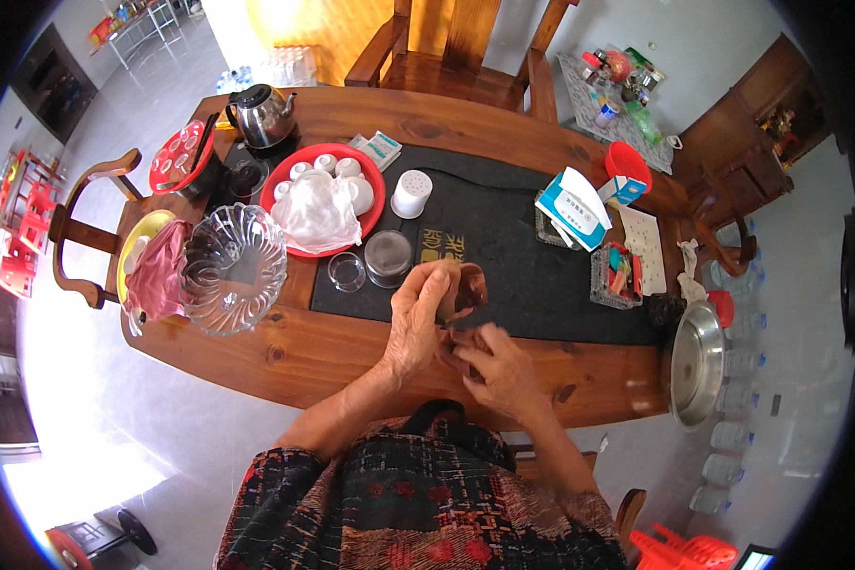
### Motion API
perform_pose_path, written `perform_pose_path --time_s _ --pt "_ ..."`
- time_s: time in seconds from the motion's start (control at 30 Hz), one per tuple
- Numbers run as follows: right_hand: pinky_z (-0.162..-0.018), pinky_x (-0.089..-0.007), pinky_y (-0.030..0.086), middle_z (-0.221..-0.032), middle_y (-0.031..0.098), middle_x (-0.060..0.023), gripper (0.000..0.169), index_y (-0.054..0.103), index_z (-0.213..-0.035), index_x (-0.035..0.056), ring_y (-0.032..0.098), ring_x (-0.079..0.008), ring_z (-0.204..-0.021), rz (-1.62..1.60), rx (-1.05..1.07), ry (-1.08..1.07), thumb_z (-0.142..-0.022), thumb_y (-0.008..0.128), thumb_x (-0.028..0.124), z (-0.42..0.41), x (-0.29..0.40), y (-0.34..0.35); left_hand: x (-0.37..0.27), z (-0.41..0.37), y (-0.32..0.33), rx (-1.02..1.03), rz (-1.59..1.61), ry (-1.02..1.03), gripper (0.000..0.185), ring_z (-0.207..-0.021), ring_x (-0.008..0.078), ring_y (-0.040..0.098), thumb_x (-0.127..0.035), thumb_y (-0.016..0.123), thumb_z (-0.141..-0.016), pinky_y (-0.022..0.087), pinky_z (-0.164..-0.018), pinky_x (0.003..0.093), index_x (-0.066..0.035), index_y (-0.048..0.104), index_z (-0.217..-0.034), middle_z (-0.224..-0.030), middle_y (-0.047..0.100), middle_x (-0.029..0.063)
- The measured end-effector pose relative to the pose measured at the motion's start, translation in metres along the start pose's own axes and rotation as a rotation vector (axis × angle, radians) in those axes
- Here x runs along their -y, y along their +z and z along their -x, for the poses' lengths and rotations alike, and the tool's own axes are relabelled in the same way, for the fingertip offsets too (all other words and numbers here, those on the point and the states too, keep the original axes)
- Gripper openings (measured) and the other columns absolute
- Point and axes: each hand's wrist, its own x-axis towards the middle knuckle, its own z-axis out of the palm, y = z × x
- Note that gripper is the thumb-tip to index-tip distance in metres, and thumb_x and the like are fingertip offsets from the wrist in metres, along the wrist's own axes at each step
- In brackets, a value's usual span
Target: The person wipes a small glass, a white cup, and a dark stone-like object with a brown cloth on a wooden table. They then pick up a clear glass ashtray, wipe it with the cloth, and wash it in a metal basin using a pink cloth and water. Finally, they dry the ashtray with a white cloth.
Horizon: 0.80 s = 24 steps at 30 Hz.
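My left hand grips a small glossy brown vessel, probably a cup; the fingers hide part of it. Just below, my right hand is closed on a crumpled reddish-brown cloth, slightly blurred. Both hands are above the front edge of a black tea tray set into the wooden table. Left of my left hand, a clear-lidded round container stands beside a small glass dish. A white perforated cup is farther back on the tray.
A red basin holds white cups under a white cloth. Nearby are a ribbed glass bowl, a pink cloth and a steel kettle. On the right are a tissue box, a basket of small items and a steel basin.
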Motion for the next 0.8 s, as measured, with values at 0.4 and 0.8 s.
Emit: perform_pose_path --time_s 0.4,0.8 --pt "-0.068 -0.0360 0.052 -0.104 0.055 -0.0116 0.029 0.062 -0.103 0.0042 0.060 -0.0287 -0.087 0.039 -0.486 0.002 -0.074 0.070 0.008 -0.027 0.009 -0.011 0.014 0.017 -0.005 0.123 0.006 -0.141 0.032 -0.099 0.0145 0.056 -0.011 0.055 -0.088 0.048 -0.086 0.0310 -0.003 0.050 -0.119 -0.109 0.056 0.0051" --pt "-0.079 -0.0298 0.047 -0.098 0.058 -0.0091 0.022 0.064 -0.104 0.0012 0.059 -0.0182 -0.093 -0.905 -0.684 0.360 -0.082 0.064 0.004 -0.020 -0.013 -0.003 0.007 0.030 0.002 0.245 -0.101 0.235 0.028 -0.095 0.0094 0.053 0.007 0.061 -0.078 0.043 -0.084 0.0237 -0.005 0.049 -0.101 -0.095 0.054 0.0022"
